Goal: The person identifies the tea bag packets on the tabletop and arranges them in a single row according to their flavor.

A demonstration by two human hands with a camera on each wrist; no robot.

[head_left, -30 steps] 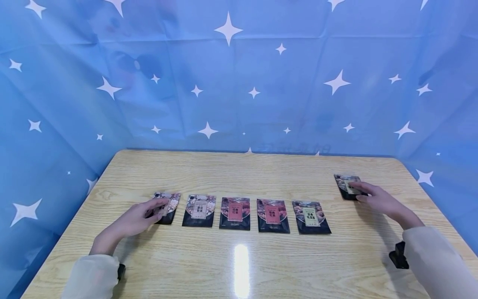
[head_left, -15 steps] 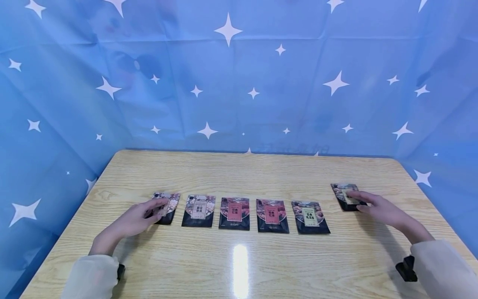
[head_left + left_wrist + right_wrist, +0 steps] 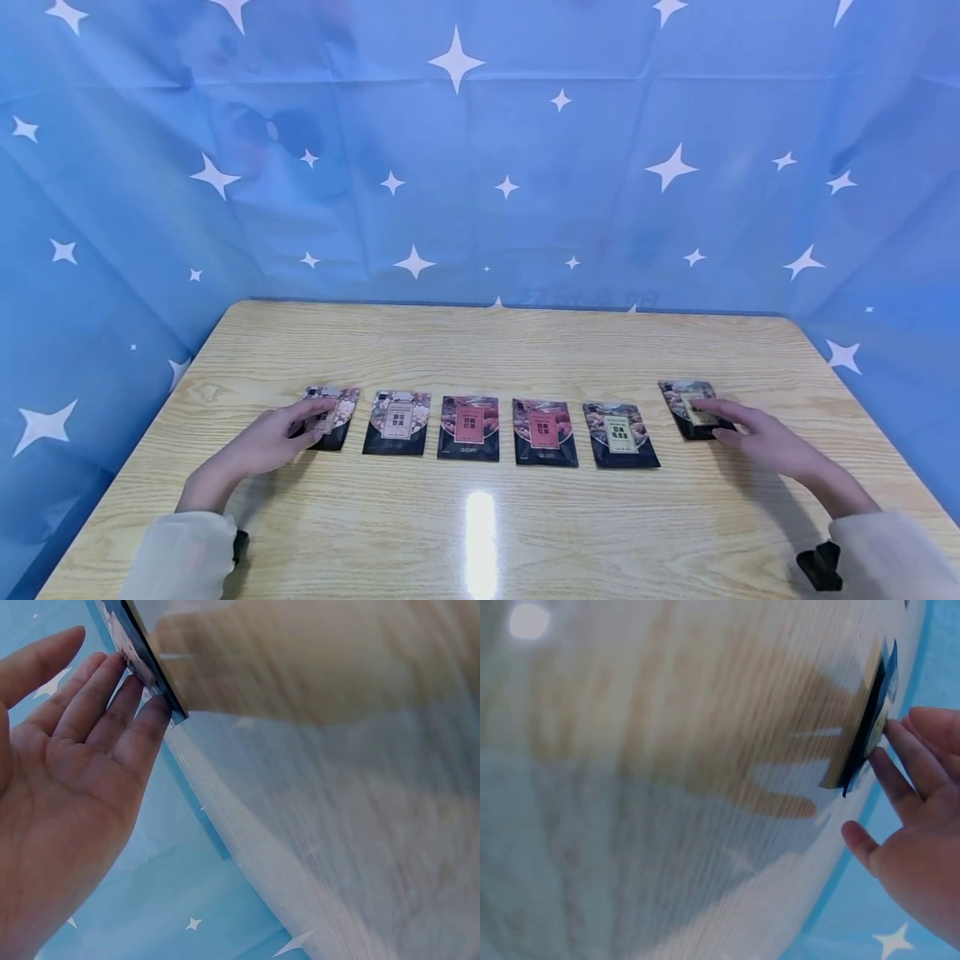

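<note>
Six flat tea sachets lie in a row in the head view. My left hand (image 3: 266, 440) rests its fingertips on the leftmost sachet (image 3: 342, 415), a floral one partly covered by them. In the left wrist view the extended fingers (image 3: 112, 724) of that hand touch the sachet's (image 3: 142, 664) face, with the thumb apart. At the row's other end, my right hand (image 3: 780, 446) presses its fingertips on a green-labelled sachet (image 3: 686, 400). The right wrist view shows this sachet (image 3: 874, 724) flat on the table under fairly straight fingers, the thumb free of it.
Between the hands lie a pink-labelled floral sachet (image 3: 397, 422), two red-labelled sachets, one left (image 3: 468, 428) and one right (image 3: 545, 433), and a green-labelled one (image 3: 621, 436). The wooden table (image 3: 480, 350) ends at a blue star-patterned cloth (image 3: 480, 217).
My right hand has slid the rightmost sachet nearer to me and slightly left, bringing it roughly level with the row. The left hand and the other sachets have stayed in place.
</note>
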